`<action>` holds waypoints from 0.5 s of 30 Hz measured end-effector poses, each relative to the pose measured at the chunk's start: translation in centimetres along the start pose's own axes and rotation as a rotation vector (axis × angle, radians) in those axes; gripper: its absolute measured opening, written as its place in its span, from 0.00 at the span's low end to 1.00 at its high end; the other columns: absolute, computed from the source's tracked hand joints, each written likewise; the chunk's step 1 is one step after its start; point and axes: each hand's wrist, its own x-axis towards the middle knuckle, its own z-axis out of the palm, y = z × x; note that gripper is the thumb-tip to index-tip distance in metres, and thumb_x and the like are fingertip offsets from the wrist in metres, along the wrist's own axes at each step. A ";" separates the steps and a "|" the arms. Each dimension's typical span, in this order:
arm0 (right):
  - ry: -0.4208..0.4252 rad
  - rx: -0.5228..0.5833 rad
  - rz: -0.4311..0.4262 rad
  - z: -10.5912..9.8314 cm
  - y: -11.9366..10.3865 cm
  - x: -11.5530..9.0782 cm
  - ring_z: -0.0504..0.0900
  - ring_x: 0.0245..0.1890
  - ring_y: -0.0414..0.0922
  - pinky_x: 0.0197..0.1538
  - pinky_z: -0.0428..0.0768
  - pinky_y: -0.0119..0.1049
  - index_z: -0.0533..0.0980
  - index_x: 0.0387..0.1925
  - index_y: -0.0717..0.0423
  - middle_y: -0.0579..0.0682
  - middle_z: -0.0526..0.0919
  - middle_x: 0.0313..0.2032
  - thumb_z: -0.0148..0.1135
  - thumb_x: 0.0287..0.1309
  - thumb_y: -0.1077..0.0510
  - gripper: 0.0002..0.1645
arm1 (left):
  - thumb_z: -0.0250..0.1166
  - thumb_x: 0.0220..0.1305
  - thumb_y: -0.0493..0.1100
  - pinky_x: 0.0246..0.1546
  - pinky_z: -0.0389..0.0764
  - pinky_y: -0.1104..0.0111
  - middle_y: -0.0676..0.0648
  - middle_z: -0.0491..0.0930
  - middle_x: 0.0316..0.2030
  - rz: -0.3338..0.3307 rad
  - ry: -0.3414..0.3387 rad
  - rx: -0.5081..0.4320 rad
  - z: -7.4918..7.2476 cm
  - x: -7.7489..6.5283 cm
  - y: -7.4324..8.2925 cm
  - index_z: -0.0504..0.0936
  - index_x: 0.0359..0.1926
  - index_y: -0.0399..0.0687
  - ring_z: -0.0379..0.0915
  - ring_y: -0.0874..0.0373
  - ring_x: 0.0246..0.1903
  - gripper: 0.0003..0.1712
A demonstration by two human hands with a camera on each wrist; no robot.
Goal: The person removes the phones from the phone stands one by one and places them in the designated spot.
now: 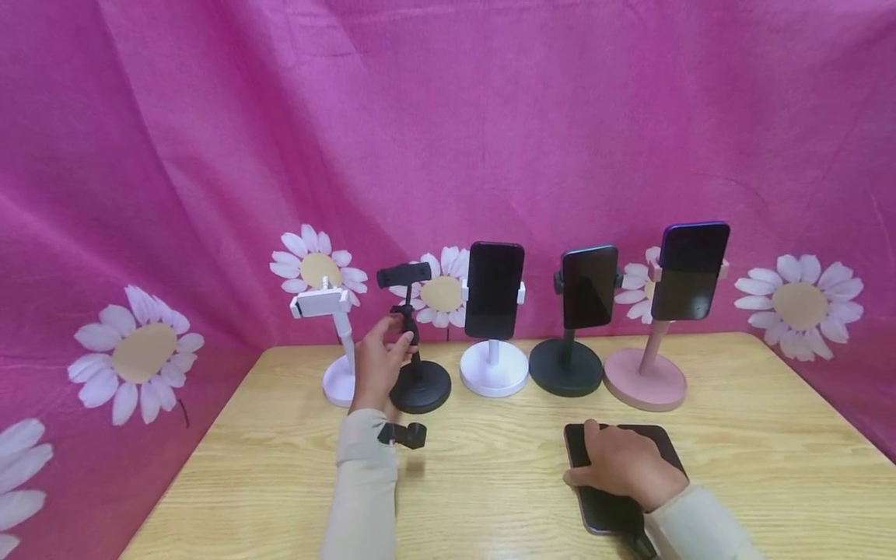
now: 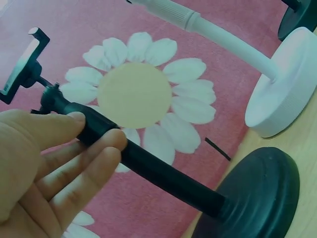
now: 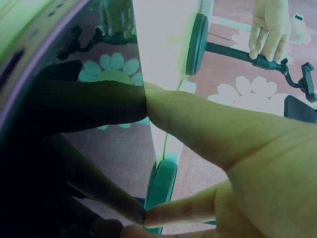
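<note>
My left hand (image 1: 381, 358) pinches the upper stem of a black phone stand (image 1: 421, 389), thumb on one side and fingertips on the other. The stand's clamp (image 1: 404, 274) is empty, tilted above the hand, and its round base is on the table. In the left wrist view, thumb and fingers meet the dark stem (image 2: 168, 181) just below its joint. My right hand (image 1: 623, 463) rests over a dark-screened tablet (image 1: 605, 509) lying near the table's front right. Its fairly straight thumb (image 3: 193, 119) touches the glossy screen, which mirrors the fingers; the hand covers the tablet's middle.
Left of the black stand is a white stand (image 1: 339, 381) with an empty clamp. To its right, a white stand (image 1: 493, 377), a black stand (image 1: 565, 369) and a pink stand (image 1: 645, 381) each hold a phone. A pink flowered cloth (image 1: 448, 117) hangs behind the wooden table (image 1: 476, 467).
</note>
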 end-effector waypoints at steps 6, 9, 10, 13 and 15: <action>-0.003 -0.001 0.009 0.0 0.0 -0.2 0.76 0.30 0.50 0.35 0.77 0.51 0.68 0.51 0.66 0.57 0.79 0.35 0.69 0.41 0.28 0.52 | 0.64 0.64 0.38 0.41 0.83 0.61 0.39 0.81 0.50 -0.057 -0.018 0.143 -0.7 -0.4 1.5 0.75 0.57 0.40 0.83 0.48 0.40 0.21; 0.003 0.005 0.010 -0.5 -0.1 -0.3 0.77 0.31 0.51 0.36 0.78 0.53 0.68 0.54 0.67 0.59 0.80 0.38 0.67 0.43 0.27 0.54 | 0.63 0.65 0.43 0.48 0.80 0.57 0.39 0.81 0.50 -0.084 -0.012 0.293 -1.4 -0.8 3.1 0.74 0.59 0.40 0.80 0.47 0.47 0.23; 0.016 0.010 0.006 -0.8 -0.1 -0.4 0.77 0.32 0.51 0.37 0.78 0.54 0.68 0.55 0.68 0.60 0.80 0.39 0.66 0.44 0.26 0.54 | 0.62 0.65 0.45 0.49 0.78 0.56 0.39 0.81 0.50 -0.097 -0.016 0.333 -1.6 -0.9 3.7 0.74 0.59 0.41 0.79 0.47 0.49 0.24; 0.114 0.061 -0.044 -1.8 -0.6 -0.5 0.80 0.37 0.55 0.42 0.79 0.56 0.68 0.58 0.69 0.64 0.80 0.42 0.65 0.48 0.30 0.52 | 0.61 0.65 0.48 0.50 0.77 0.54 0.39 0.81 0.49 -0.105 -0.030 0.408 -1.9 -1.4 5.8 0.74 0.59 0.42 0.77 0.46 0.50 0.24; 0.211 0.130 -0.089 -2.7 -1.2 -0.6 0.80 0.43 0.59 0.47 0.78 0.58 0.66 0.61 0.69 0.67 0.79 0.47 0.66 0.52 0.34 0.50 | 0.61 0.66 0.48 0.49 0.77 0.55 0.40 0.82 0.47 -0.066 -0.027 0.409 -1.8 -1.7 7.1 0.75 0.57 0.42 0.78 0.47 0.48 0.23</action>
